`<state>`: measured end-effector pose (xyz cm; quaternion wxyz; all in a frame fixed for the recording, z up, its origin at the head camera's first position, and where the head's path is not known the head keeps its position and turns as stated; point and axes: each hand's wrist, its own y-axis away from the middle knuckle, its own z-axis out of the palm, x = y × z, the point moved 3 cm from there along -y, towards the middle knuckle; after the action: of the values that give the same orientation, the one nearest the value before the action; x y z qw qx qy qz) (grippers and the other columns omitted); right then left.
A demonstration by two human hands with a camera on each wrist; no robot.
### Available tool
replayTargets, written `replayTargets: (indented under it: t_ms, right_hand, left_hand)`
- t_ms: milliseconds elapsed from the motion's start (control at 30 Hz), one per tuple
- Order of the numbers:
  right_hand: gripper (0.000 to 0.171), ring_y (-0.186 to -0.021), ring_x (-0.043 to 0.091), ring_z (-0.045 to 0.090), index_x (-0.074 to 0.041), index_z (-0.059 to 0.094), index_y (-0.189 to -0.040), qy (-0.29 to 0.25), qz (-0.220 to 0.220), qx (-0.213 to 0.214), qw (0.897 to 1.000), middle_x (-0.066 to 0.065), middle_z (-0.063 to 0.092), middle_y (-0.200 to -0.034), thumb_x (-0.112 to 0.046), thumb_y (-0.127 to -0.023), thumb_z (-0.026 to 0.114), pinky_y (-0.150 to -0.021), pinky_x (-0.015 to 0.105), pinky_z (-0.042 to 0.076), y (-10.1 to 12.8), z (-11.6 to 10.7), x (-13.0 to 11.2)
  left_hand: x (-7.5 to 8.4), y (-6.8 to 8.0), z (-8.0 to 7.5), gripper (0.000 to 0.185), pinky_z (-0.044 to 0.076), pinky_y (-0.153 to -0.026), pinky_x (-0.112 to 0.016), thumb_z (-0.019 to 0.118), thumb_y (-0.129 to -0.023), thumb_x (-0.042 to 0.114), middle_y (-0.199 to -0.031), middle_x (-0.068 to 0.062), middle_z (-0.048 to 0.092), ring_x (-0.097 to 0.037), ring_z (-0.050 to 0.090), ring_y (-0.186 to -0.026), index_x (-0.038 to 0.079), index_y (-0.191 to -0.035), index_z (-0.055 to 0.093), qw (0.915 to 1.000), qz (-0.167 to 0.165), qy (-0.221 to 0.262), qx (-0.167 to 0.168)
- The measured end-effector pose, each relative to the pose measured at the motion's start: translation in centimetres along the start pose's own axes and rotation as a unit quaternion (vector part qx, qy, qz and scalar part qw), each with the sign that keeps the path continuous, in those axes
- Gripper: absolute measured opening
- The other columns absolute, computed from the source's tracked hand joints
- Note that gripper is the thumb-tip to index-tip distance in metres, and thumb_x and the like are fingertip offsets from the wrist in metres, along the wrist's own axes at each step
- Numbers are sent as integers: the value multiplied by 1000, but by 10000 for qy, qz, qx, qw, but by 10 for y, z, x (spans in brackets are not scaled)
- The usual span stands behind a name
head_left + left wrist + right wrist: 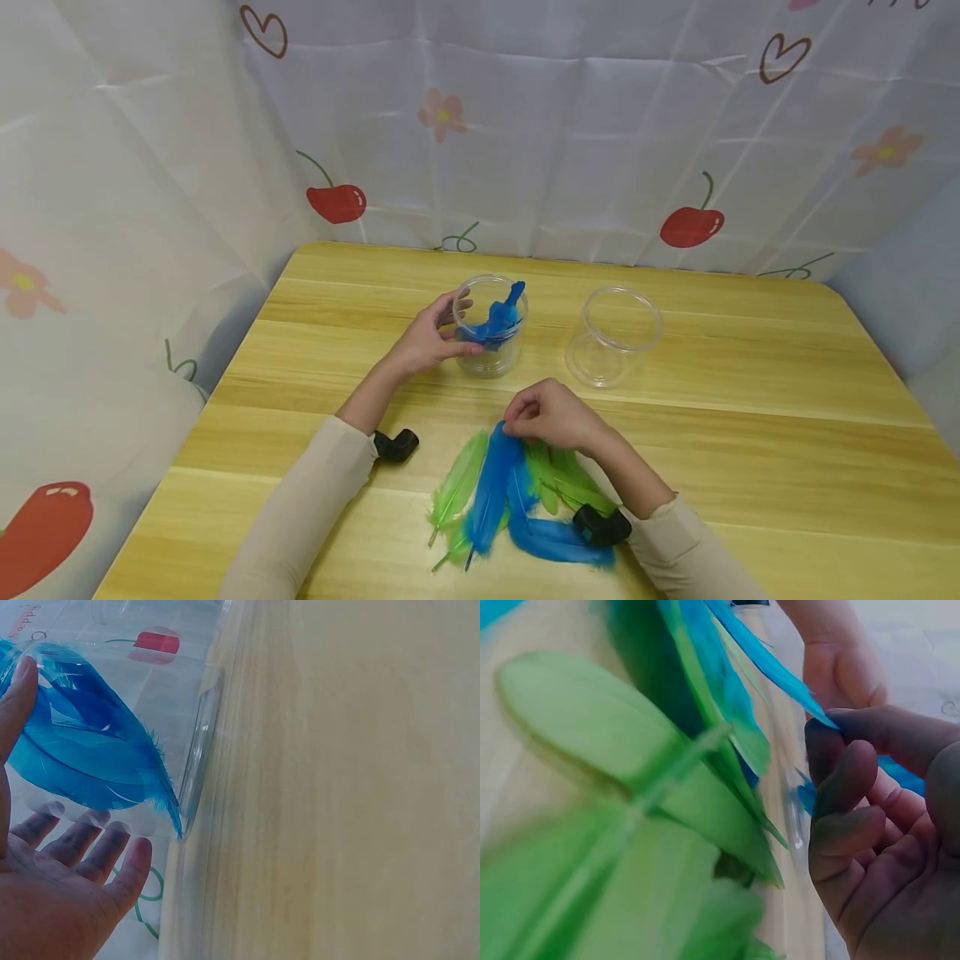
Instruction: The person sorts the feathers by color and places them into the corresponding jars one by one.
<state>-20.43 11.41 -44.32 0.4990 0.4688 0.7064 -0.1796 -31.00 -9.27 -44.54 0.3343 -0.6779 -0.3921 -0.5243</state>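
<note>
On the left of the table in the head view, my left hand (427, 340) holds a clear plastic jar (491, 362) around its side. Blue feathers (497, 323) are bunched inside it, one sticking up past the rim. In the left wrist view the thumb lies on one side of the jar and the spread fingers on the other. Between thumb and forefinger, my right hand (558, 417) pinches the tip of a blue feather (492, 487). That feather slants over a loose pile of green feathers (461, 483) and other blue feathers (558, 542).
A second clear plastic jar (603, 367) stands to the right of the held one, with nothing visible in it. The wooden table (750, 467) ends at the back against a white curtain (555, 150) printed with cherries, flowers and hearts.
</note>
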Motion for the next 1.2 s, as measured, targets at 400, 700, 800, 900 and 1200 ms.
replayTargets:
  t_ms: [400,700,800,900,1200]
  right_hand:
    - [13,-53,18,49,4,70,-93,-980,147,49,9951,6,60,-64,-9,-92,69,-47,25,44,9,-13,1]
    - [17,-55,19,53,8,66,-97,-1721,-71,183,9849,11,60,-67,-8,-95,66,-47,28,50,15,-21,-3]
    - [10,-56,16,54,4,67,-95,-2135,-368,304,9758,7,60,-67,-5,-95,64,-49,26,51,17,-24,-5]
    - [8,-58,13,54,-5,68,-93,-2544,-701,456,9635,2,61,-67,-3,-96,62,-52,23,50,20,-27,-9]
    - [19,-60,8,53,-15,71,-91,-3644,-1242,854,9190,-4,63,-71,-5,-99,58,-58,18,46,29,-38,-25]
  left_hand:
    - [2,1,0,89,35,-111,-49,81,-83,15,-153,-17,39,-34,39,-139,8,-155,29,9999,48,-97,9]
    - [3,3,0,89,34,-112,-49,81,-83,12,-154,-16,38,-34,38,-140,8,-155,28,10000,3,-75,-7]
    - [3,2,1,88,33,-112,-49,80,-84,12,-154,-16,38,-34,37,-140,8,-155,28,10000,-18,-44,-31]
    - [3,2,1,87,33,-112,-49,79,-85,12,-154,-17,37,-33,37,-140,9,-155,28,10000,-27,-4,-44]
    - [2,2,1,88,35,-111,-48,80,-84,13,-154,-16,39,-33,39,-139,9,-155,28,9999,17,-117,-25]
